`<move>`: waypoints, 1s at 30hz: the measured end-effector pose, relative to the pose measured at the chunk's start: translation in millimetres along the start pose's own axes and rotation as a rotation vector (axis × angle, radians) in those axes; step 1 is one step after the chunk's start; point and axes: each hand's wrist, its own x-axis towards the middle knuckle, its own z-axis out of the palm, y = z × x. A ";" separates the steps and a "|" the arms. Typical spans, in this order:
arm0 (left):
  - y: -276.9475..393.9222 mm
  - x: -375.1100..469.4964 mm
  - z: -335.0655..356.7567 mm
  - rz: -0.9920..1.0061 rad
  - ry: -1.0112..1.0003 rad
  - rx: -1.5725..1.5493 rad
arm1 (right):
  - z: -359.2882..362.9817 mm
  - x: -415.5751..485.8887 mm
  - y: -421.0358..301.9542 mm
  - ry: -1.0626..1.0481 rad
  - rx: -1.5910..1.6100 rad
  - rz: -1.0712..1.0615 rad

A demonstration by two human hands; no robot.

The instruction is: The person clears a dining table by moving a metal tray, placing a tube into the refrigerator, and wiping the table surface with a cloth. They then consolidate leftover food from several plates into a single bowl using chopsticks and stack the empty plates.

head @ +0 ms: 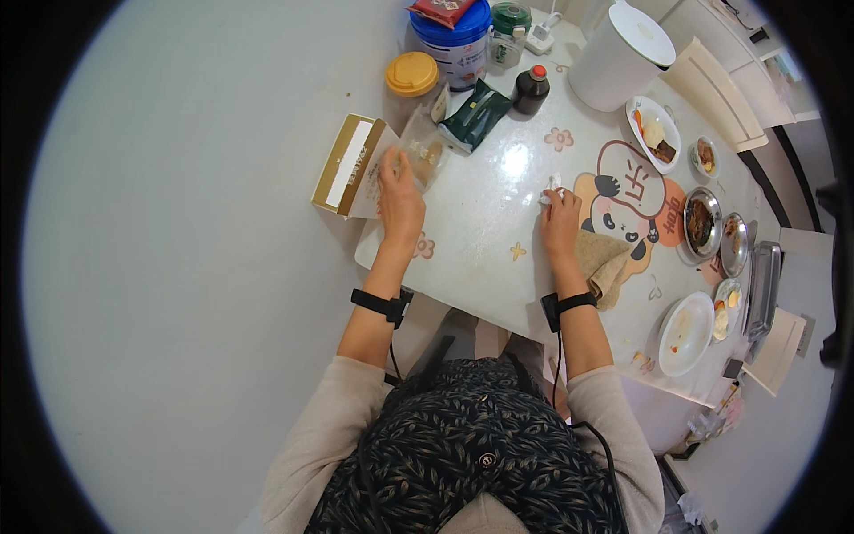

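Note:
My left hand (401, 200) is against the near side of a gold-and-white cardboard box (357, 167), which stands at the table's left edge by the wall. Its thumb is hidden, so I cannot tell whether it grips the box. Just beyond those fingers lies a clear plastic bag (425, 150) with brownish food inside. My right hand (562, 223) pinches a crumpled white tissue (553, 190) down on the table. Beside that wrist, a folded brown cloth (600, 263) rests over part of the printed panda.
A dark green packet (476, 117), a red-capped bottle (532, 90), a yellow-lidded jar (411, 75) and a blue-lidded bucket (456, 47) stand at the back. Near them is a white pitcher (614, 63). Food dishes, including a white bowl (685, 334) and a metal bowl (702, 223), line the right side.

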 end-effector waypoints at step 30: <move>96.4 -57.3 54.2 0.455 -0.644 -0.317 | -104.5 -83.2 32.3 -0.031 -0.339 0.149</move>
